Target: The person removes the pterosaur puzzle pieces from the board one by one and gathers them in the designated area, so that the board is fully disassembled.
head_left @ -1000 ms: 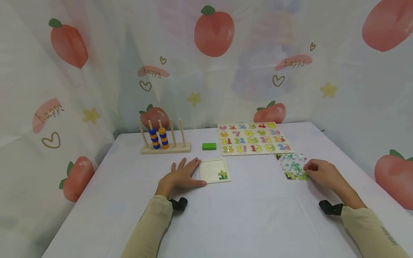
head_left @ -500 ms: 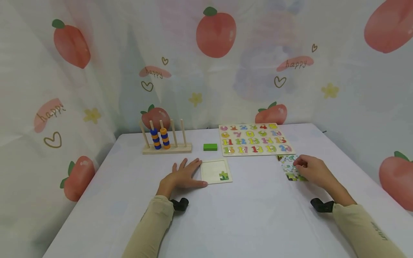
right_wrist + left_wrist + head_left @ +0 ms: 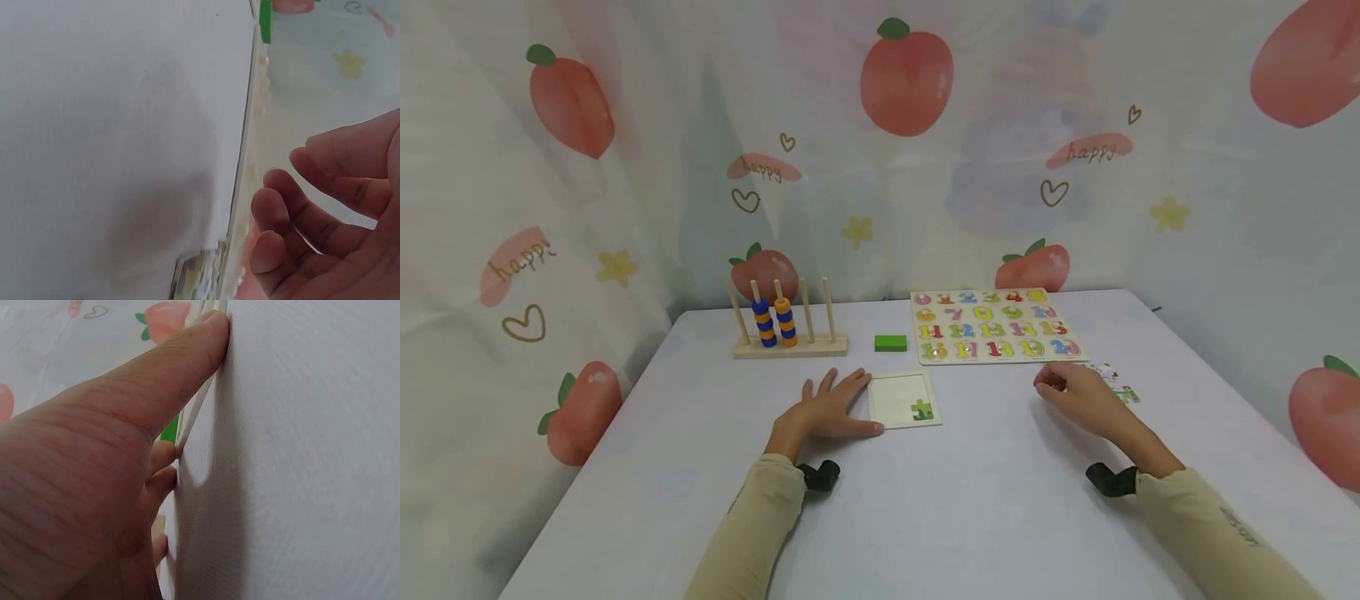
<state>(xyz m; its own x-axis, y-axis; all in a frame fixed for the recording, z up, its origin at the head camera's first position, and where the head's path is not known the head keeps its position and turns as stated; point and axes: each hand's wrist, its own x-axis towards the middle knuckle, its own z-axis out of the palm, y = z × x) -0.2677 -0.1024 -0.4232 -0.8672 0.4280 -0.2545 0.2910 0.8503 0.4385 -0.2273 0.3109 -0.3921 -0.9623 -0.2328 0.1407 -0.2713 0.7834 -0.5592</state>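
Note:
In the head view my left hand (image 3: 831,410) lies with spread fingers at the left side of a square wooden puzzle tray (image 3: 891,400). Its thumb touches the tray's near corner, and a fingertip sits at the far left corner. One green jigsaw piece (image 3: 922,409) lies in the tray's lower right corner. Above the table, left of a group of loose jigsaw pieces (image 3: 1122,392), is my right hand (image 3: 1078,402), which covers some of them. In the right wrist view, its thumb and index fingertips meet and the other fingers curl loosely; I cannot tell whether a piece is between them.
A wooden number board (image 3: 996,327) lies at the back right, with a green block (image 3: 891,342) beside it. Further left stands a peg rack (image 3: 790,347) with blue and orange rings on two pegs. A fruit-print cloth (image 3: 902,208) hangs behind the table.
My right hand has moved left from the right side of the loose jigsaw pieces, across them, uncovering those on the right. My left hand has stayed at the tray.

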